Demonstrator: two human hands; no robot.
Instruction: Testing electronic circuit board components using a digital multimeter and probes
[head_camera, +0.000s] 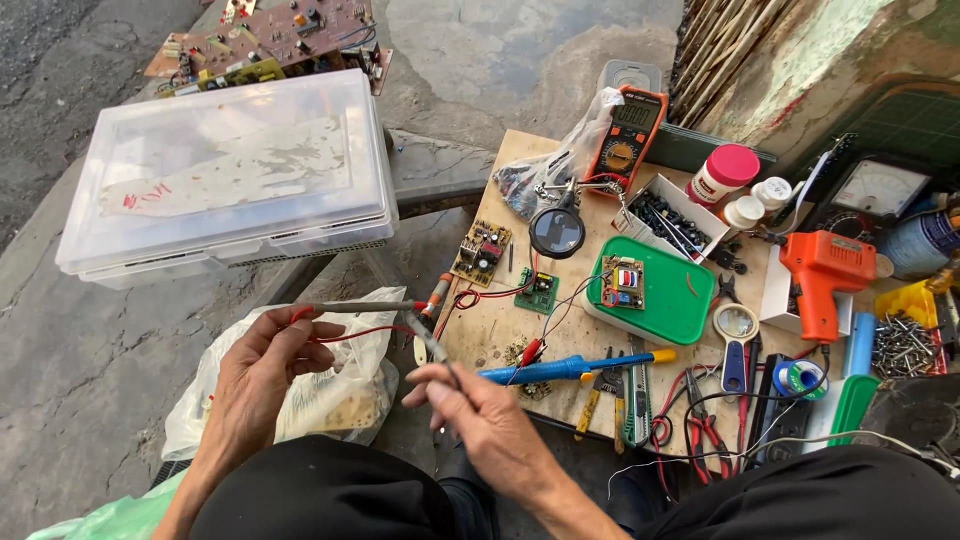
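Head view looks down on a person seated before a low wooden table (500, 330) crowded with electronics gear. The left hand (262, 375) is closed on a thin grey probe (355, 307), pinched between thumb and fingers and held level, with a red wire (365, 331) trailing from it. The right hand (478, 415) is clamped on a second probe (430, 340) that slants up and to the left, its tip close to the end of the grey one — whether the two tips touch cannot be told. Both probes hang in the air just off the left edge of the table, above a white plastic bag (340, 385) lying on the concrete ground.

On the table, near the right hand, lies a blue soldering iron (560, 368) with a yellow end. Beyond it sits a green tray (685, 310) carrying a small circuit board (625, 283); two more boards lie to its left. A round magnifier (557, 232) stands on a clip stand, and an orange multimeter (626, 140) leans behind it. An orange soldering gun (820, 275) rests farther right — beside it a red-capped white jar (722, 175). A clear plastic box (235, 175) sits well apart at the upper left.
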